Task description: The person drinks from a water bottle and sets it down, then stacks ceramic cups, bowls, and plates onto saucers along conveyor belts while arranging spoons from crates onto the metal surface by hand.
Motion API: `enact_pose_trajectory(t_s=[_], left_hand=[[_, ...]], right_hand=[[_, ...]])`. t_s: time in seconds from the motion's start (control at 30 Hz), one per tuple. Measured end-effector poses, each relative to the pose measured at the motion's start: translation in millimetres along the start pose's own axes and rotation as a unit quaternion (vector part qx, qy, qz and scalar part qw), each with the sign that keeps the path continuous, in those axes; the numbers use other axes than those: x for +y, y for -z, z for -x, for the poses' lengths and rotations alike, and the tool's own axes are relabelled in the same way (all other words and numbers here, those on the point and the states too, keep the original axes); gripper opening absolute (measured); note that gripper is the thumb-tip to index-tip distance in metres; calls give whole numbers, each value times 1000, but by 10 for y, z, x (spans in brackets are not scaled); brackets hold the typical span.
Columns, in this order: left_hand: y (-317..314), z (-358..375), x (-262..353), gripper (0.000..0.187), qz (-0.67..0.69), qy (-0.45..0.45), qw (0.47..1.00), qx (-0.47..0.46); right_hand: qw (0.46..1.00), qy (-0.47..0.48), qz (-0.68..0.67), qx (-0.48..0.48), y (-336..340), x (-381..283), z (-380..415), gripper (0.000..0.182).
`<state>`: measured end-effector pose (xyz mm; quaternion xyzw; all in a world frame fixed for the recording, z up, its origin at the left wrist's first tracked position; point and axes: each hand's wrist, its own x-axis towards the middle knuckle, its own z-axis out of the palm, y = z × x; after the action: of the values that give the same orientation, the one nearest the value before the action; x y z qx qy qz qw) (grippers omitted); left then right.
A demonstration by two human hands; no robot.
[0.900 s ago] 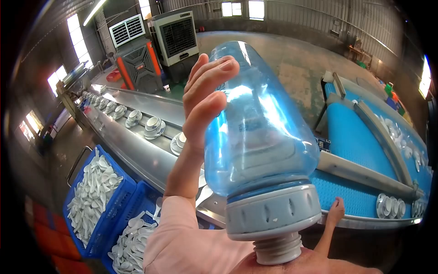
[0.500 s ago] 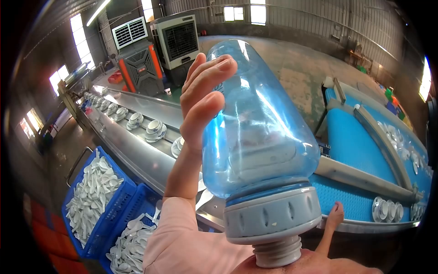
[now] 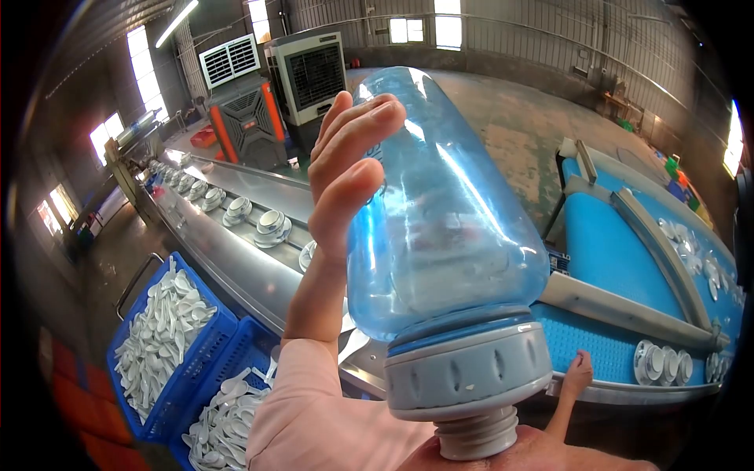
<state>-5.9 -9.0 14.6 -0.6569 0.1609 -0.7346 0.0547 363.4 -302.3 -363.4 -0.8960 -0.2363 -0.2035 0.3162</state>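
My left hand [image 3: 345, 169] is wrapped round a translucent blue water bottle [image 3: 448, 228], thumb and fingers against its left side. The bottle is tilted nearly upside down, close to the camera. Its grey cap [image 3: 471, 369] and threaded spout [image 3: 475, 432] point down at my face. Inside, the liquid level is hard to make out. Lower right, my right hand [image 3: 578, 373] is at the metal edge of a blue conveyor belt [image 3: 585, 337], left of some stacked cups and saucers [image 3: 662, 363]. Its fingers are too small to read clearly.
A metal line [image 3: 228, 243] carries a row of cups on saucers [image 3: 271, 228] at left. Below it, blue crates [image 3: 224, 334] hold many white spoons [image 3: 161, 345]. Air coolers [image 3: 247, 122] stand behind. More crockery [image 3: 691, 251] lies on the far right belt.
The cups and saucers on the left line have shifted slightly. The stacked cups at right sit slightly further left in view. My left hand and the bottle hold nearly the same pose.
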Motion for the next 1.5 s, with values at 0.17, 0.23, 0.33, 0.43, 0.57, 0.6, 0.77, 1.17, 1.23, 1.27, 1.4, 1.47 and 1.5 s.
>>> enact_pose_trajectory(t_s=[0.17,0.23,0.33,0.43,0.57,0.6,0.77,1.17,1.23,1.27,1.4,1.47,1.5], left_hand=[[-25,-40,63,38,-17,2,1000,0],[-22,-57,64,40,-20,0,1000,-11],[-33,-83,77,43,-23,0,1000,-16],[-15,-123,51,46,-29,-12,999,-34],[-41,-159,84,47,-41,-10,998,-44],[-62,-163,91,47,-39,-9,998,-42],[-148,-181,93,46,-16,-17,999,-44],[-228,-211,189,50,-9,-24,998,-59],[-230,-142,149,53,-4,-21,998,-66],[-226,-101,137,55,-2,-18,997,-70],[-252,158,202,54,10,23,996,-81],[-313,365,319,51,26,75,994,-77],[-318,464,397,49,37,102,991,-82]], right_hand=[[1000,11,-1,6,-14,26,-10,15],[997,-15,-79,-10,6,22,-12,15],[980,-29,-195,24,164,-140,142,16],[970,118,-202,63,160,-258,627,13],[942,224,-227,-100,297,-603,1326,11],[939,210,-251,-102,110,-570,1524,12],[872,201,-121,-430,-672,-301,1769,21],[851,197,-122,-471,-864,-472,1654,24],[848,198,-123,-476,-877,-488,1657,24],[847,199,-126,-476,-877,-496,1653,24],[843,205,-131,-479,-870,-503,1693,25],[843,206,-137,-478,-857,-520,1697,26],[843,206,-142,-477,-836,-524,1686,26]])
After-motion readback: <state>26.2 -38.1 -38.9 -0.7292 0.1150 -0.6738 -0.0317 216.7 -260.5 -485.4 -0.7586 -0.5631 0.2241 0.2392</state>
